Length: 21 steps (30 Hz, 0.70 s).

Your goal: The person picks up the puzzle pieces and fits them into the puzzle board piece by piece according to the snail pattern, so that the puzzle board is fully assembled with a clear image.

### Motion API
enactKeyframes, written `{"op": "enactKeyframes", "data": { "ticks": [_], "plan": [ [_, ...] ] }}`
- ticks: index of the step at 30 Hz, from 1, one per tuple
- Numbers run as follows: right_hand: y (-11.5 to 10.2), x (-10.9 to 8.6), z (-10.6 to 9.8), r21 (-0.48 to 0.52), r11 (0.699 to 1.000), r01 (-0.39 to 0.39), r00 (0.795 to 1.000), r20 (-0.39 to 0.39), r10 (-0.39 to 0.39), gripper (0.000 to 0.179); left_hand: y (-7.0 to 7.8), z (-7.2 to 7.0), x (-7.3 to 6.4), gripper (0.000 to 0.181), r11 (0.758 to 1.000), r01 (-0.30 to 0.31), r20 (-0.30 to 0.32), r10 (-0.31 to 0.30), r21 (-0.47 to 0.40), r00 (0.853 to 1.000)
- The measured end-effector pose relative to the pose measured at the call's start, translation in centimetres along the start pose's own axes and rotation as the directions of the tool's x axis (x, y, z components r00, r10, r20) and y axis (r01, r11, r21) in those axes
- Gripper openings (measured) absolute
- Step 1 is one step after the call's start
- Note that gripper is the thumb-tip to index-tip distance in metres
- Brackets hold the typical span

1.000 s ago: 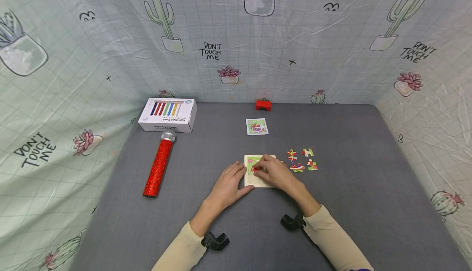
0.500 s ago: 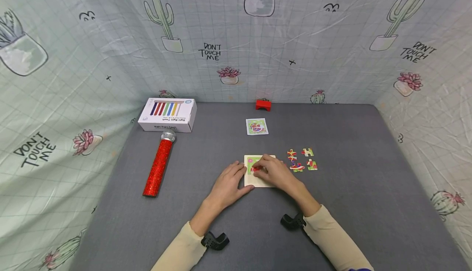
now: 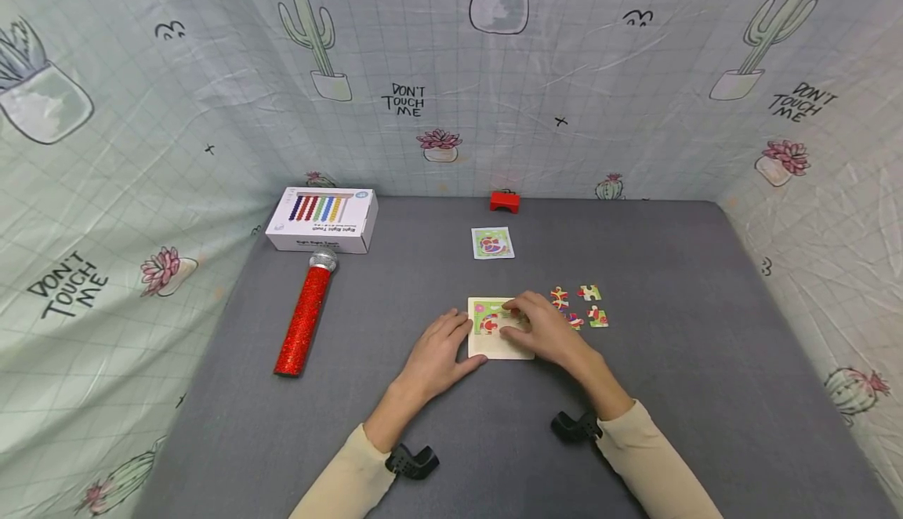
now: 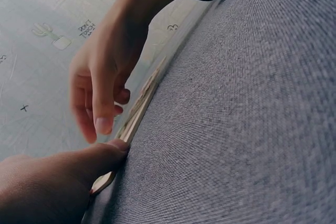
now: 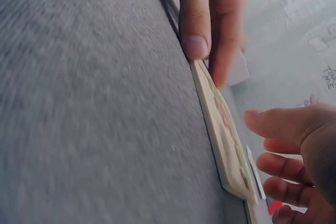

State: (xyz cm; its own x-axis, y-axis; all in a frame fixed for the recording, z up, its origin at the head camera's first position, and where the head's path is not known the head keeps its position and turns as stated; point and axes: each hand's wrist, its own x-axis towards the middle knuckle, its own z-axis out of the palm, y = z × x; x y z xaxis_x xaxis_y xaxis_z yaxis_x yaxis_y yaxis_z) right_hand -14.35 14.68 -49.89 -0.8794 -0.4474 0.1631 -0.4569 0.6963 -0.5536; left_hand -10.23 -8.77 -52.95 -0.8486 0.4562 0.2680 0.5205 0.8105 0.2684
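A pale wooden puzzle board (image 3: pixel 487 348) lies flat on the table, with green and red jigsaw pieces (image 3: pixel 488 323) fitted in its upper left part. My left hand (image 3: pixel 439 353) rests at the board's left side, its fingers along the left edge and its thumb at the near edge. Over the board's right part is my right hand (image 3: pixel 546 332), hiding what lies below it. In the right wrist view, the right hand's thumb and fingers (image 5: pixel 281 121) are spread apart with nothing between them. Several loose jigsaw pieces (image 3: pixel 589 292) lie just right of the board.
A small picture card (image 3: pixel 493 243) lies beyond the board, with a red block-like object (image 3: pixel 504 201) behind it at the far edge. On the left are a white box (image 3: pixel 320 219) and a red glittery microphone (image 3: pixel 305 319). A patterned cloth (image 3: pixel 451 96) hangs around the table (image 3: pixel 677 362).
My right hand has let go of a red piece on the board and moved right, its fingers spreading; more of the board's picture now shows. The left hand has stayed put.
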Motion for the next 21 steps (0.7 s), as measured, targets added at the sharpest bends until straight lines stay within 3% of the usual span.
{"op": "enactKeyframes", "data": {
  "ticks": [21],
  "plan": [
    [2.8,-2.0,-2.0,-0.05,0.991,-0.125,0.992,-0.003,0.125,0.043,0.0,0.1,-0.1,0.065,1.0,0.008,-0.001,-0.008,-0.012,1.0]
  ]
}}
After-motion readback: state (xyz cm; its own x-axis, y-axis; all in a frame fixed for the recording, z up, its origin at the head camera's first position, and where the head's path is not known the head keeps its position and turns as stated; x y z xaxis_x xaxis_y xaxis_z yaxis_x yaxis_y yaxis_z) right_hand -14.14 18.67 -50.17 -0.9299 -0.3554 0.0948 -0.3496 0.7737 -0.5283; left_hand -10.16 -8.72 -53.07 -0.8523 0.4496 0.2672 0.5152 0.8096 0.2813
